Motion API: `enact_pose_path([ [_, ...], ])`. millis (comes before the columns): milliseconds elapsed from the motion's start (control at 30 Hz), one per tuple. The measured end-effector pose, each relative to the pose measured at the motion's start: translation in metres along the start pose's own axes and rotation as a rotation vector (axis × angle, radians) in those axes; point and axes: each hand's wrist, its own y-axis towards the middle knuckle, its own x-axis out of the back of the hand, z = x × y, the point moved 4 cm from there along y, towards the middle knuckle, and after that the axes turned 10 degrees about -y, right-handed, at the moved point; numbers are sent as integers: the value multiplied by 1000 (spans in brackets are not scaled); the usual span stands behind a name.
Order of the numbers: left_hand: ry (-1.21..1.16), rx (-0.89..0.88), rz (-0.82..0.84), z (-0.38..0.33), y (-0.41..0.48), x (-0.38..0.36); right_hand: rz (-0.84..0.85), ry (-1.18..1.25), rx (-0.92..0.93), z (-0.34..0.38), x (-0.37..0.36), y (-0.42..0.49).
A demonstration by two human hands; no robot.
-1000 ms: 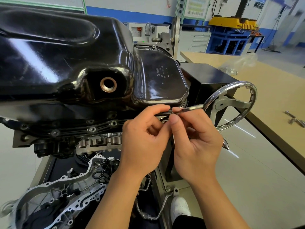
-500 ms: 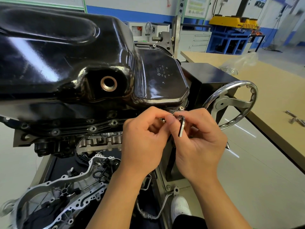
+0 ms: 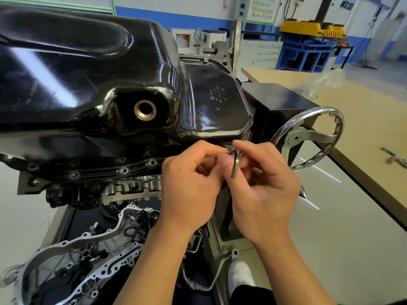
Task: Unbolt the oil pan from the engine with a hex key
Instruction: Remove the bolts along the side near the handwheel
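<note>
Two hands meet at centre frame, beneath the lower right rim of the glossy black steel oil pan that fills the upper left. The right hand pinches a thin grey metal hex key, which hangs upright. The left hand curls beside it, and I cannot tell what it holds. A chrome spoked handwheel stands close on the right, with a tan wooden table beyond.

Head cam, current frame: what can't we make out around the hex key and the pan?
Head view throughout.
Tip of the hex key and its bolt: hidden behind the left hand and right hand.
What the left hand pinches: covered by its own curled fingers.
Left end of the oil pan: cut off by the frame edge.
The pan's stamping: too small to read.
The loose parts on the bench: small, blurred.
</note>
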Motion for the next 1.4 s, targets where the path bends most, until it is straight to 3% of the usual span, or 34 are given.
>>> enact_pose_path([
  [167, 42, -14, -1, -2, 0, 0, -33, -14, 43, 4, 1, 1],
  [400, 52, -62, 116, -4, 1, -2, 49, -11, 45, 4, -2, 0],
  [533, 28, -29, 51, -2, 1, -2, 69, -4, 37, 4, -5, -1],
  [767, 11, -43, 4, -8, 1, -5, -36, -13, 41, 5, 1, 2],
  [1200, 54, -31, 48, -1, 1, -1, 57, -11, 35, 4, -2, 1],
  [1400, 24, -8, -1, -2, 1, 0, -28, -6, 30, 2, 2, 1],
])
